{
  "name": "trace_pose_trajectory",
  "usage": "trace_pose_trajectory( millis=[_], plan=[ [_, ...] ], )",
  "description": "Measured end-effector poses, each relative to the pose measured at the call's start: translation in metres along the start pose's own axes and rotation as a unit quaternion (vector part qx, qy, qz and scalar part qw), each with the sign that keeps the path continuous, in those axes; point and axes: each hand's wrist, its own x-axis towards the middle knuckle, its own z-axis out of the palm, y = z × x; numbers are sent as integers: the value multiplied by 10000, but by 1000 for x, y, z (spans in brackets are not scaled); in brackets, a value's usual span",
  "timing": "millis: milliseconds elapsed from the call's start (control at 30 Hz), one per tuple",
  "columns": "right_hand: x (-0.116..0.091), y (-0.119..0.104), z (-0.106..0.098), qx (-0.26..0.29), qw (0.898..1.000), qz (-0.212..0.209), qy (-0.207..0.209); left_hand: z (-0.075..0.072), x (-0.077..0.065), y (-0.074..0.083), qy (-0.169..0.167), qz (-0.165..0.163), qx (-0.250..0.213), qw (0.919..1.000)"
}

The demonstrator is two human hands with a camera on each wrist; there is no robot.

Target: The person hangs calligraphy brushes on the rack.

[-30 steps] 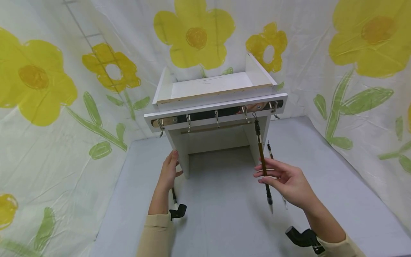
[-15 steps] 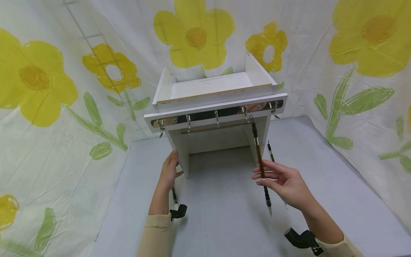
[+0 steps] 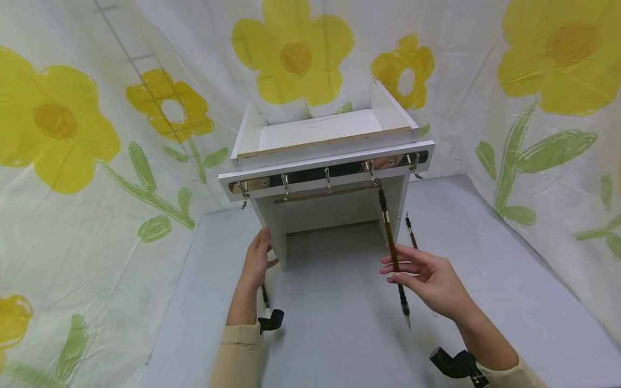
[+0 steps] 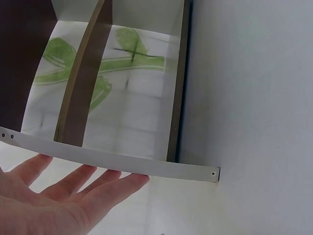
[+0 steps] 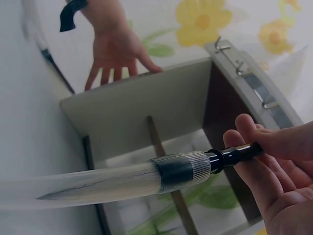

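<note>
White board on the left of my feed, and there lay the left hand [image 3: 254,262], fingers spread and nearly straight, tips against the edge of the shelf [image 3: 330,149], nothing gripped. I read that as steadying, so the shelf would not slide if nudged.

Next along, the fourth hook [image 3: 372,171]! The brush [image 3: 390,231] had its loop [image 3: 378,183] right up at it, bristles down, the handle slanting over the table [image 3: 335,334]. Sensible hold, I judged: it left the loop end free of fingers.

And to the right hand [image 3: 432,277]: it pinched that handle below the middle, thumb against fingers, closed only as far as the thin shaft allowed, well clear of the bristles.

Now for what I couldn't get, from the left again. The left brush [image 3: 265,296] lay on the table partly behind the left forearm [image 3: 244,307], its upper end lost to me. The loop and hook overlapped; round it or just in front, I couldn't tell. Around the bristles, what looked like a clear sleeve [image 5: 19,195] ran off the side of the right wrist view. Far right, the spare brush [image 3: 411,231] showed its top, then vanished behind the right hand.
</note>
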Motion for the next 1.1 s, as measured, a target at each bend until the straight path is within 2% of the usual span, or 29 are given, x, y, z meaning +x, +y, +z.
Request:
trace_pose_trajectory(
  millis=[467,1100],
  plan=[
    [1,6,0,-131,9999,112,-4,1,1,0,9,-25,-111,9999],
    [5,13,-3,-85,9995,269,-110,2,1,-1,36,20,31,10000]
  ],
)
